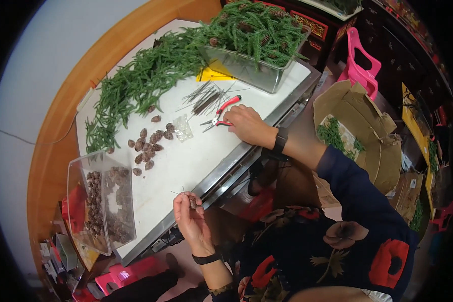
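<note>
My left hand (191, 216) is raised just off the near edge of the white table (186, 161), pinching a small brown pine cone (192, 202) with thin wire ends sticking out of it. My right hand (246, 125) rests on the table farther away, its fingers on a pair of red-handled pliers (221, 115). A bundle of thin dark wires (206, 98) lies just beyond the pliers. Several loose pine cones (148, 146) are scattered on the table between the two hands.
A clear plastic box (103, 201) of pine cones stands at the table's left end. Green pine sprigs (141, 80) are heaped along the far side and fill a clear tub (251, 68). Cardboard boxes (367, 131) and a pink stool (360, 65) stand to the right.
</note>
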Demonstrator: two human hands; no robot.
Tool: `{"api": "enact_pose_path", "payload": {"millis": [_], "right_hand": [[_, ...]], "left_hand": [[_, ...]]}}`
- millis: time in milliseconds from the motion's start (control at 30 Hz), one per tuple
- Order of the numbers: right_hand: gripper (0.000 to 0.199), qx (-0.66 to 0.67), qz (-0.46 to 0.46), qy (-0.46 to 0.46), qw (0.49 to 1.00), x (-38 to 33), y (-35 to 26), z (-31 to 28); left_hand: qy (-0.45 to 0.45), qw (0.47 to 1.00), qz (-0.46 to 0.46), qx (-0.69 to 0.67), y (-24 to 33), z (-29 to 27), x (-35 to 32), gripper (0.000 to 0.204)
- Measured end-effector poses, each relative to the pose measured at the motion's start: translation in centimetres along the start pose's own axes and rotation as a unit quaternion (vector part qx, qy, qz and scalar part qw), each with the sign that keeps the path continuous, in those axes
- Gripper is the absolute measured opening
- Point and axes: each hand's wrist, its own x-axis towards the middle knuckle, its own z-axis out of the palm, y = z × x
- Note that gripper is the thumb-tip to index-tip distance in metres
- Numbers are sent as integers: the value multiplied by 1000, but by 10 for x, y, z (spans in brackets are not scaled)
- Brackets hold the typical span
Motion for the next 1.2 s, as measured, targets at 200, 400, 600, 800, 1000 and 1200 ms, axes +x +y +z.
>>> {"api": "enact_pose_path", "payload": {"millis": [200,400,600,800,1000,1200], "right_hand": [[21,-13,-24,0,1000,20,-21,-6],[17,46,51,-106,992,105,-31,-14],[24,28,41,-111,993,175,-13,26],[31,127,191,-207,951,221,-39,67],[39,125,231,-204,943,253,-54,120],[28,96,174,-59,978,256,-39,144]], "left_hand": [[11,1000,13,14,8,3,13,11],[96,939,199,263,-18,-25,49,11],[100,899,277,324,-28,-38,64,14],[103,865,281,402,-26,-19,61,14],[127,863,257,417,-26,-16,62,15],[131,835,296,444,-27,-13,65,13]]}}
